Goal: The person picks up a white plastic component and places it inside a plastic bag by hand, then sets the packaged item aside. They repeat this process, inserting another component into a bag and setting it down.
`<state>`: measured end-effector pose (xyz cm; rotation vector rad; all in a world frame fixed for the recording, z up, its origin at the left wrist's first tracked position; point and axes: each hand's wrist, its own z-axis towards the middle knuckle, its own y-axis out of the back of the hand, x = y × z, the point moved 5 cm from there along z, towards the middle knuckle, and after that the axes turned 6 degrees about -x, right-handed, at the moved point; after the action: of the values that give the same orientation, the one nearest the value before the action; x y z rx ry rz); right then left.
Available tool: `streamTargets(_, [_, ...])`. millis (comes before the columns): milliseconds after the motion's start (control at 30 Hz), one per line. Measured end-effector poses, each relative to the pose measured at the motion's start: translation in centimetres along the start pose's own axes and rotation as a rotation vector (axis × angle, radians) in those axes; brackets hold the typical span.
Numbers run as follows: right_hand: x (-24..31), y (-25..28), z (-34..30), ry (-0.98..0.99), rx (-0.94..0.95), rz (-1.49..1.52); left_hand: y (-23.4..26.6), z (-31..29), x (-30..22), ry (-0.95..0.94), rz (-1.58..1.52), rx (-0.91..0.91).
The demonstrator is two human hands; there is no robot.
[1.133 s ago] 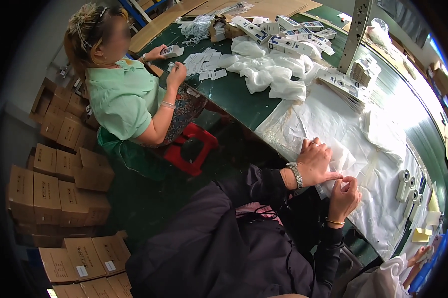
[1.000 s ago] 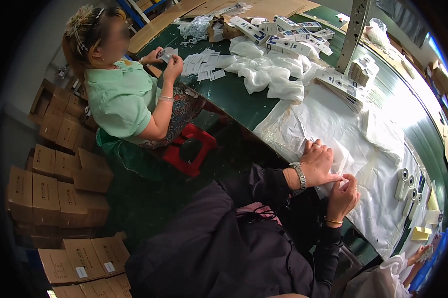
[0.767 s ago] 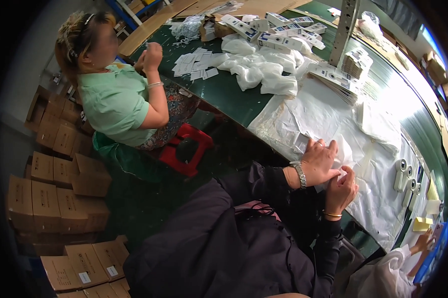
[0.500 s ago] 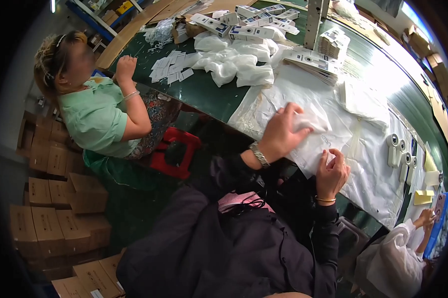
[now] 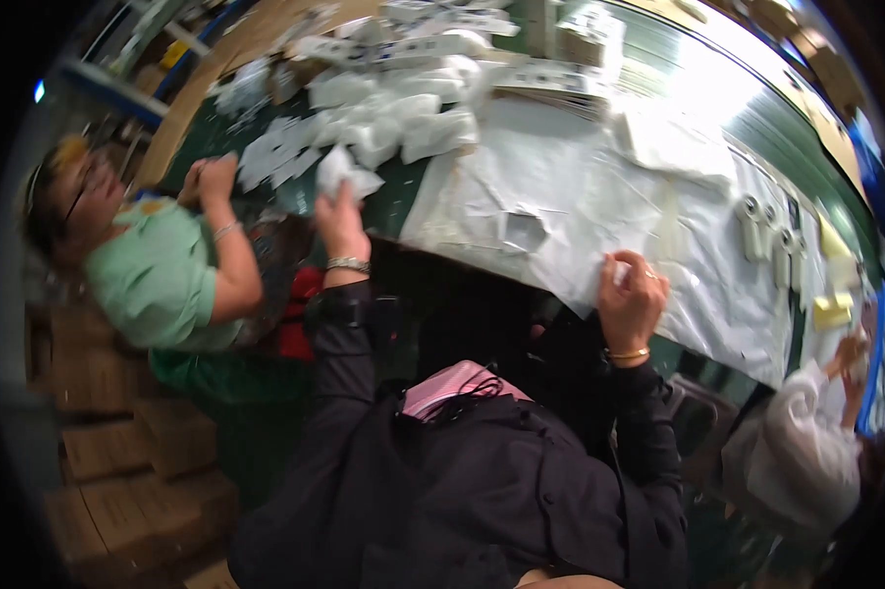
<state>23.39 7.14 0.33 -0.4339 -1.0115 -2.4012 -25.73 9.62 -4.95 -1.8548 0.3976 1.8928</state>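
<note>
My left hand [image 5: 340, 218] is stretched out to the left, closed on a white wrapped packet [image 5: 346, 175], beside a heap of similar white packets [image 5: 388, 123]. Motion blurs both hand and packet a little. At the table's near edge, the fingers of my right hand [image 5: 635, 299] are curled together against the edge of a thin white plastic sheet [image 5: 599, 211]. Whatever lies between those fingertips is hidden. A small grey-white square [image 5: 524, 231] shows on the sheeting between my hands.
White cards [image 5: 275, 152] lie left of the heap, printed boxes [image 5: 432, 44] behind it. Flat cartons [image 5: 550, 79] are stacked at the back. White handheld devices [image 5: 756, 226] lie right. A co-worker in green [image 5: 162, 275] sits left; another in white [image 5: 791, 447] is right.
My left hand has swung left from the plastic sheet to the heap, carrying the white packet. My right hand has shifted slightly up and left in view. The whole view has also turned a little.
</note>
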Motion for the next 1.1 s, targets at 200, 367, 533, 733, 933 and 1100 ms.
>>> streamTargets(200, [0.9, -0.8, 0.6, -0.021, -0.021, 0.09, 0.7, 6.9, 0.4, -0.225, 0.315, 0.083])
streamTargets(367, [-1.9, 1.2, 1.0, -0.242, 0.089, 0.255, -1.3, 2.4, -1.7, -0.546, 0.826, -0.118])
streamTargets(533, [-8.3, 5.8, 5.6, -0.157, -0.07, 0.045, -1.0, -4.9, -5.1, -0.997, 0.68, -0.187])
streamTargets(733, [-17.4, 9.4, 10.2, -0.277, -0.038, -0.442, -3.3, -9.8, -5.3, -0.898, 0.602, 0.003])
streamTargets(933, [-20.4, 7.6, 12.2, -0.462, 0.197, -0.579, -7.5, -14.3, -5.8, -0.897, 0.507, 0.3])
streamTargets(1100, [-22.8, 6.3, 11.5, -0.415, 0.122, -0.56, -9.5, -17.0, -6.1, -0.844, 0.486, 0.472])
